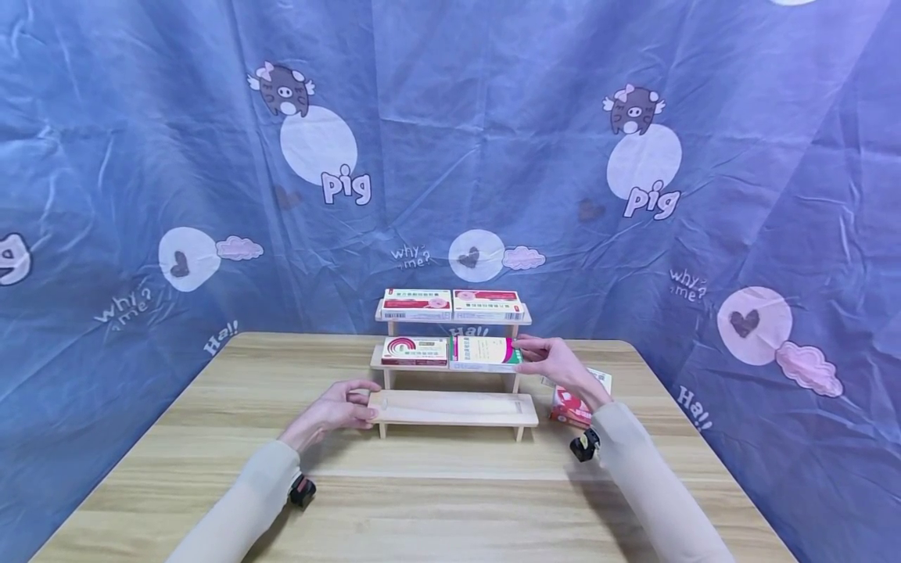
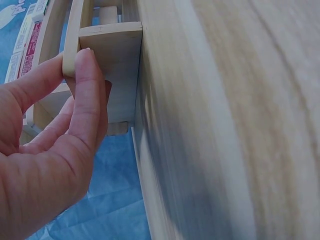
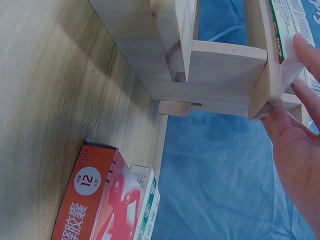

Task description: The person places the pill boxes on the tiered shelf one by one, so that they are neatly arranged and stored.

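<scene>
A three-step wooden display stand (image 1: 450,407) is on the table. My left hand (image 1: 346,405) pinches the left end of its bottom shelf, thumb and fingers on either side of the board in the left wrist view. On the middle shelf lie a red-and-white medicine box (image 1: 414,351) and, to its right, a green, white and magenta medicine box (image 1: 482,352). My right hand (image 1: 556,361) is at that second box's right end, with fairly straight fingers touching it. In the right wrist view, a lower fingertip (image 3: 276,117) is right at the shelf's end.
Two red-and-white boxes (image 1: 417,303) lie side by side on the top shelf. Right of the stand, partly behind my right wrist, are a red box (image 1: 568,407) and a white-and-green box (image 3: 149,202). A blue printed curtain (image 1: 450,156) hangs behind the table (image 1: 422,508).
</scene>
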Motion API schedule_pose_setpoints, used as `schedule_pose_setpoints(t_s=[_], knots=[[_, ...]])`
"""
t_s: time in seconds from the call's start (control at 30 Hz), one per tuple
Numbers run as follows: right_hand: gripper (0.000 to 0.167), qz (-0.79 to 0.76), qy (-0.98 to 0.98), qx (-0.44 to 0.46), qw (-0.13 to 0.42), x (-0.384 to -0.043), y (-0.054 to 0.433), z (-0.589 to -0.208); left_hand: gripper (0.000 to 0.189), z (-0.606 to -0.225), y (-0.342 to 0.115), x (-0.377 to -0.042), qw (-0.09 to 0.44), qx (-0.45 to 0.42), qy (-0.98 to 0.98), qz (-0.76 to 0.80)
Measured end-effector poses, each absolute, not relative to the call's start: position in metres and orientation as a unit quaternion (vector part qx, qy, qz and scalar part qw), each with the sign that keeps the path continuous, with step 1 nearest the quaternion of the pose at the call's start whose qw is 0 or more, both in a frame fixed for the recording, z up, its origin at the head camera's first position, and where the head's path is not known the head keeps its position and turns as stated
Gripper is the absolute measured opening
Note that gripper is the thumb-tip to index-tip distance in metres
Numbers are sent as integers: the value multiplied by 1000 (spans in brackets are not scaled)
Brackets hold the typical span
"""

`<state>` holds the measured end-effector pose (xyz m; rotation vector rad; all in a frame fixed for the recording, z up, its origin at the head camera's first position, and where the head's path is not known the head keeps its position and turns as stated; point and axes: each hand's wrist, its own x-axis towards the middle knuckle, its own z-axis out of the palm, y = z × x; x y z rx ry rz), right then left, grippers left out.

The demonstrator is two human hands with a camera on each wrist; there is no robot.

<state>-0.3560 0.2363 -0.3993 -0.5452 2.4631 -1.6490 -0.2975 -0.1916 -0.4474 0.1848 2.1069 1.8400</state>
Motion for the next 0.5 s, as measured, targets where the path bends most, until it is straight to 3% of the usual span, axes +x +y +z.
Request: schedule_pose_setpoints(t_s=[0.5], knots=[[57, -541, 817, -189, 64, -356, 234, -400, 62, -449, -192, -300, 174, 68, 736, 651]])
